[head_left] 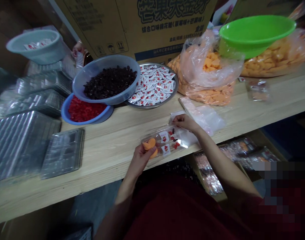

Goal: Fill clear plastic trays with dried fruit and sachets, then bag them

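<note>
At the front edge of the table, my left hand (141, 159) grips the left end of a clear plastic tray (157, 151), its thumb by orange candy pieces (149, 144). In the tray lie two white printed sachets (165, 149) and several small red and dark pieces (174, 138). My right hand (185, 122) is closed at the tray's far right corner, its fingers pinching the edge of a clear plastic bag (186, 138). This bag lies around or against the tray's right end; which of the two I cannot tell. Flat clear bags (205, 115) lie just beyond my right hand.
Behind stand a bowl of dark pieces (112, 83), a blue bowl of red pieces (86, 110), a metal dish of sachets (155, 86) and bagged orange candy (205, 90). Stacked clear trays (24, 143) fill the left. Below right, a carton holds filled packs (210, 173). Another person's hand (78, 49) shows behind.
</note>
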### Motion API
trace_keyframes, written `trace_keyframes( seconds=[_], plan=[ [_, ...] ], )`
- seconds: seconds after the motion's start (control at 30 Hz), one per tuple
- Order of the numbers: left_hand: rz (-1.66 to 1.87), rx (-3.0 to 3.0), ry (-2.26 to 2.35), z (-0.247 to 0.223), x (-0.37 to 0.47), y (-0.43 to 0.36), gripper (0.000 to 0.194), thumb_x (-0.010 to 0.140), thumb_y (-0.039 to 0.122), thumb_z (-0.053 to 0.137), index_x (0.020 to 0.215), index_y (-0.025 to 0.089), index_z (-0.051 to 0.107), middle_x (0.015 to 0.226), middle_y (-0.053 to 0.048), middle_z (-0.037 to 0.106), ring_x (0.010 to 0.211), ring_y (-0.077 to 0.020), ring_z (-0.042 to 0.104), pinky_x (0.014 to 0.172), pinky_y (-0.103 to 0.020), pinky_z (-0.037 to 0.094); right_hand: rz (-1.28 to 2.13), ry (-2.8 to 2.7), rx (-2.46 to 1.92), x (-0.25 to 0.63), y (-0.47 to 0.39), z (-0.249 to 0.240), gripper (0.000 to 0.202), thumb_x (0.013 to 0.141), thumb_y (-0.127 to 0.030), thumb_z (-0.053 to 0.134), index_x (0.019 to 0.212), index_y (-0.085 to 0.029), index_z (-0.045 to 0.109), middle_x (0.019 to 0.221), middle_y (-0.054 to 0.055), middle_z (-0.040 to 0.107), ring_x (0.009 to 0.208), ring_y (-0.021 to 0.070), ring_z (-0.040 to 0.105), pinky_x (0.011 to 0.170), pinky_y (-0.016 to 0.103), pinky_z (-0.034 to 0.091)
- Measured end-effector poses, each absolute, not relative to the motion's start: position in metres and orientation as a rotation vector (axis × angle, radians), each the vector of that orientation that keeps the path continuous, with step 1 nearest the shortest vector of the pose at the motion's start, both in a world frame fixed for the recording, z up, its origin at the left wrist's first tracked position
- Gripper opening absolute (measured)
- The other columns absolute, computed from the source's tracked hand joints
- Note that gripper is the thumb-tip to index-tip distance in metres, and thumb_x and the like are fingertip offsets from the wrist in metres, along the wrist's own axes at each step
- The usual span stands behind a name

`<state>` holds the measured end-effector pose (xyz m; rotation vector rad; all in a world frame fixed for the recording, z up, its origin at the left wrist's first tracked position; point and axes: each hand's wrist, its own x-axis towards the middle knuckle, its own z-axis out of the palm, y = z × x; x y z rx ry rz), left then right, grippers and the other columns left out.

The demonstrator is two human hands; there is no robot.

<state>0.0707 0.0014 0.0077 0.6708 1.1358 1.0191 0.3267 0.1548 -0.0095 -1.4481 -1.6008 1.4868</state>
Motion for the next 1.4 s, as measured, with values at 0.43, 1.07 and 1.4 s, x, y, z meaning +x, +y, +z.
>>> trace_keyframes(
  seconds=[0.43, 1.07, 1.4],
  plan=[
    [0.954, 0.717, 1.11, 0.005, 0.065, 0.012, 0.049, 0.072, 0.035, 0.087, 0.115, 0.017, 0.075, 0.108, -0.012, 0.078, 0.093, -0.0239, 0.073, 0.088, -0.035, 0.055, 1.684, -1.6, -1.415, 0.333, 0.172, -0.011, 0.028, 0.051, -0.033, 0.086, 0.062, -0.014, 0.069, 0.056, 0.0, 0.064, 0.05, 0.0082, 0.049, 0.048, 0.02, 0.037],
    [1.063, 0.692, 1.213, 0.012, 0.076, -0.012, 0.039, 0.074, 0.037, 0.085, 0.105, 0.014, 0.076, 0.099, -0.009, 0.078, 0.087, -0.0217, 0.073, 0.08, -0.03, 0.055, 0.764, -1.978, -1.671, 0.298, 0.115, 0.015, 0.011, 0.068, -0.009, 0.06, 0.069, -0.02, 0.061, 0.062, -0.002, 0.059, 0.06, 0.0126, 0.052, 0.06, 0.025, 0.034],
    [1.235, 0.547, 1.295, 0.02, 0.062, -0.017, 0.046, 0.066, 0.035, 0.09, 0.104, 0.013, 0.075, 0.094, -0.007, 0.078, 0.081, -0.0189, 0.073, 0.078, -0.029, 0.056, 0.768, -1.81, -1.688, 0.317, 0.106, 0.011, 0.004, 0.069, -0.016, 0.06, 0.071, -0.019, 0.061, 0.068, 0.0, 0.063, 0.063, 0.0139, 0.055, 0.063, 0.025, 0.039]
  ],
)
